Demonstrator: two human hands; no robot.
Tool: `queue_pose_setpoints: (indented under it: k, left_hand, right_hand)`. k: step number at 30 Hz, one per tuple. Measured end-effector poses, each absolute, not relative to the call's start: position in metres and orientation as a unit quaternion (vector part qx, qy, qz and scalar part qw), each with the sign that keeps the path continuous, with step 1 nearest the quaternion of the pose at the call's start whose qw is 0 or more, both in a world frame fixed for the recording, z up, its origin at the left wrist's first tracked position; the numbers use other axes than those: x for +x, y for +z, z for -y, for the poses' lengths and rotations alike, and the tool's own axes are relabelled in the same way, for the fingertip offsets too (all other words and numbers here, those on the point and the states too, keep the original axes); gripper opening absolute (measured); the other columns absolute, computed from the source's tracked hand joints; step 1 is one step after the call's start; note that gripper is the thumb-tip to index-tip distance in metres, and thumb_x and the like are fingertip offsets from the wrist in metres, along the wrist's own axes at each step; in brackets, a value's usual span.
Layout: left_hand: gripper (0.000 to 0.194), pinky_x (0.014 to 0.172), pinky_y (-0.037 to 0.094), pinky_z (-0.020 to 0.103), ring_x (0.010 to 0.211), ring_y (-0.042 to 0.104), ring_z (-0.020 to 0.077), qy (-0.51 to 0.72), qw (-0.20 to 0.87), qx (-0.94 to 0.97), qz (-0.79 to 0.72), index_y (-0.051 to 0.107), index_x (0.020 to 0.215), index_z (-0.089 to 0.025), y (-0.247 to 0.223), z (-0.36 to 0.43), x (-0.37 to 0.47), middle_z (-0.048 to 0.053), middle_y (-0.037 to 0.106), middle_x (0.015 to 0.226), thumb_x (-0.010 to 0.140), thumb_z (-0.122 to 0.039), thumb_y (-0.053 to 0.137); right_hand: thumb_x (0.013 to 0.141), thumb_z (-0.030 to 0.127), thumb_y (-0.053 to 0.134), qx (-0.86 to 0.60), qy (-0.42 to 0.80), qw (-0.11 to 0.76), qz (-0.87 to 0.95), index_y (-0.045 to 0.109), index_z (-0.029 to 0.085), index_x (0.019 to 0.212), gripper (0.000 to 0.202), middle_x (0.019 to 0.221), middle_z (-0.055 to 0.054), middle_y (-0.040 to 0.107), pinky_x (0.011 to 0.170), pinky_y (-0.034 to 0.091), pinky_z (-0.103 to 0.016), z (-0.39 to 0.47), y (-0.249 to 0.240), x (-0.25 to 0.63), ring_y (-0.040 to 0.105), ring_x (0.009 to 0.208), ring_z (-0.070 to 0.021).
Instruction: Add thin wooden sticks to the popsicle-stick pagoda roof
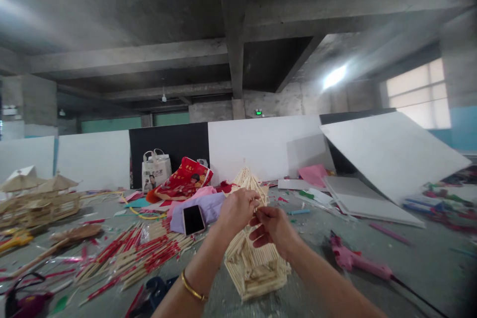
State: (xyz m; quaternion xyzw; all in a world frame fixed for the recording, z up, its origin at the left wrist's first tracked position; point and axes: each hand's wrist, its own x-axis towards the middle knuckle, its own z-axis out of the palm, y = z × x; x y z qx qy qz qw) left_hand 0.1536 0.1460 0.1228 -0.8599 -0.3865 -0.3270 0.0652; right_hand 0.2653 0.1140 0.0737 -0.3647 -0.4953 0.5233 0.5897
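Observation:
A pagoda-like model (259,280) built of thin pale wooden sticks stands upright on the table in front of me, with a pointed roof and a wider stepped base. My left hand (238,211) is at its upper part, fingers bent and closed together. Close to the left fingertips, my right hand (274,231) pinches with thumb and forefinger, its other fingers loosely curled. What lies between the fingertips of either hand is too small to name. The hands cover much of the model's middle.
Red-tipped sticks (137,253) in plastic wrap lie left, near a phone (194,220) on purple cloth. A pink glue gun (359,261) with a cord lies right. Finished stick models (48,198) stand far left. White boards (372,198) lean and lie at back right.

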Motion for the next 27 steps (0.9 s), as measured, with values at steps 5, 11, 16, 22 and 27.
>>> queue_pose_setpoints:
  k: [5,11,16,22,27]
  left_hand:
    - [0.024,0.075,0.042,0.025,0.085,0.059,0.0162,-0.332,0.067,-0.859,0.384,0.064,0.09,-0.024,0.1211,-0.1474,0.1527,0.002,0.067,0.091,0.078,-0.024,0.043]
    - [0.025,0.074,0.042,0.026,0.087,0.059,0.0165,-0.339,0.072,-0.858,0.379,0.063,0.094,-0.026,0.1203,-0.1482,0.1513,0.001,0.066,0.093,0.078,-0.024,0.044]
    - [0.023,0.074,0.042,0.026,0.085,0.059,0.0165,-0.341,0.074,-0.858,0.377,0.063,0.092,-0.026,0.12,-0.1483,0.1515,0.002,0.066,0.092,0.078,-0.025,0.045]
    - [0.024,0.075,0.042,0.026,0.086,0.059,0.0168,-0.343,0.075,-0.856,0.379,0.063,0.093,-0.026,0.1193,-0.1491,0.1523,0.002,0.066,0.093,0.078,-0.024,0.045]
    - [0.025,0.075,0.042,0.026,0.087,0.059,0.0166,-0.344,0.078,-0.855,0.379,0.063,0.094,-0.026,0.1193,-0.1492,0.1522,0.002,0.066,0.093,0.078,-0.025,0.044]
  right_hand:
    - [0.072,0.029,0.049,-0.362,0.527,0.587,0.497,0.05,0.015,0.071,0.014,0.066,0.0,0.055,0.039,0.047,-0.029,-0.1151,0.0723,0.266,0.057,0.042,-0.0132]
    - [0.073,0.028,0.049,-0.363,0.532,0.581,0.497,0.05,0.015,0.07,0.013,0.066,0.0,0.056,0.04,0.048,-0.029,-0.1148,0.0717,0.267,0.058,0.044,-0.0137]
    - [0.074,0.027,0.048,-0.364,0.532,0.582,0.496,0.05,0.015,0.07,0.013,0.067,0.0,0.056,0.04,0.048,-0.028,-0.1138,0.0728,0.2664,0.059,0.045,-0.0135]
    - [0.077,0.027,0.045,-0.362,0.527,0.59,0.493,0.051,0.015,0.073,0.014,0.067,0.0,0.055,0.039,0.047,-0.026,-0.1143,0.0704,0.2656,0.058,0.044,-0.0125]
    - [0.078,0.025,0.045,-0.36,0.521,0.598,0.491,0.051,0.014,0.076,0.013,0.069,0.0,0.056,0.038,0.046,-0.026,-0.1142,0.07,0.2646,0.057,0.043,-0.0117]
